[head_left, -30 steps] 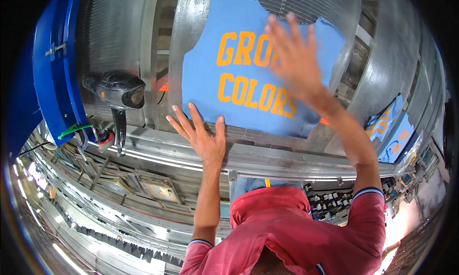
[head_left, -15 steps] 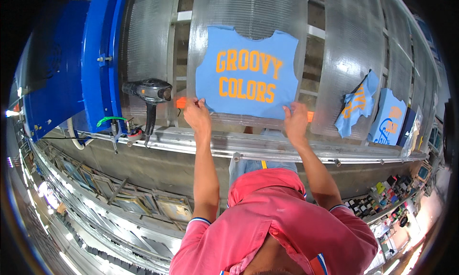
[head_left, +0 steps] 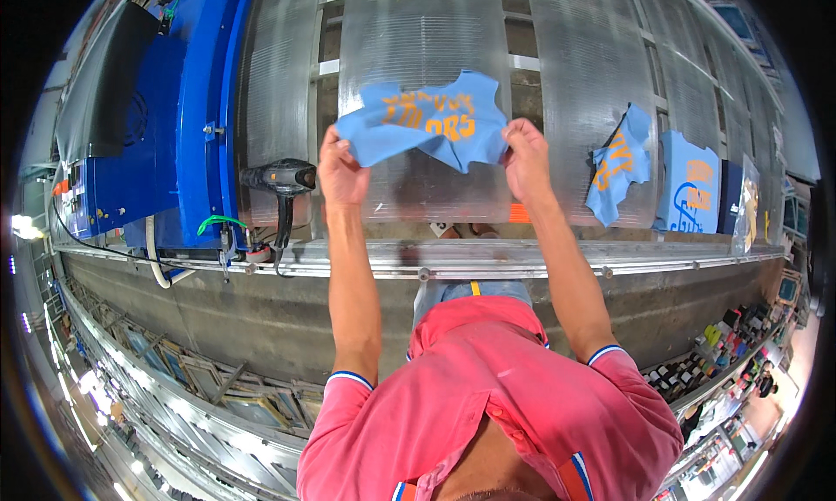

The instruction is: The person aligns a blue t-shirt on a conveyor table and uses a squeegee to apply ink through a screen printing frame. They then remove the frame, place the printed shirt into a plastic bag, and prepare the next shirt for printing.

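A light blue fabric piece (head_left: pixel 405 144) with orange lettering is raised and partly folded above a translucent ribbed panel (head_left: pixel 418 40). My left hand (head_left: pixel 342 166) pinches its left corner, thumb over the cloth. My right hand (head_left: pixel 524 157) grips the right corner with fingers bent round the edge. The cloth sags and creases between them. Left of my left hand, a black heat gun (head_left: pixel 279 177) lies at the edge of the neighbouring panel.
Further right lie a crumpled blue printed piece (head_left: pixel 633 157), a flatter one (head_left: pixel 684 205) and a dark piece (head_left: pixel 728 201). A blue metal machine (head_left: pixel 196 92) stands at left. A metal rail (head_left: pixel 479 266) runs along the near edge, with my body below it.
The cloth, flat on the panel earlier, is now lifted and folded. Both hands have gone from resting on or smoothing it to holding its corners higher up. The view has shifted.
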The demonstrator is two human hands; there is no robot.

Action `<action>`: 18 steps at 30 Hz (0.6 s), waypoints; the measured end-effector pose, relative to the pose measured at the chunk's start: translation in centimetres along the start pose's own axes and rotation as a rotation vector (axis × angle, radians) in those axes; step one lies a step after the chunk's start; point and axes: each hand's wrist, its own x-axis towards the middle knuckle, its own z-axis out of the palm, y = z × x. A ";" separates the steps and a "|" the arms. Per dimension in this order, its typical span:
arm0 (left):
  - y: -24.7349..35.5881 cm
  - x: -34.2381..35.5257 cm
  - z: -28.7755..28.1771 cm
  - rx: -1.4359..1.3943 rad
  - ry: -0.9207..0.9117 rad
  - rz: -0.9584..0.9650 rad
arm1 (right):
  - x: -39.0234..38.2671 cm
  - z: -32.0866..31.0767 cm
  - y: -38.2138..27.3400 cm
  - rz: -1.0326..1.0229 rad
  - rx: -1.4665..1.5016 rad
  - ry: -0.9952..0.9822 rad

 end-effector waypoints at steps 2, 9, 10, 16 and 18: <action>1.9 0.0 1.6 -0.084 0.008 0.052 | 0.2 0.0 -2.0 -0.076 0.039 -0.045; -0.9 -4.9 -5.2 0.100 0.100 -0.073 | -2.3 -4.8 1.6 -0.068 -0.253 0.032; -3.2 -5.9 -11.2 0.065 0.094 -0.110 | -2.8 -5.5 2.9 -0.032 -0.274 0.058; -6.3 -9.3 -11.5 0.370 0.481 -0.259 | -4.6 -10.5 9.2 0.168 -0.554 0.217; -5.9 -9.2 -9.0 0.497 0.513 -0.191 | -4.4 -10.5 9.3 0.140 -0.638 0.213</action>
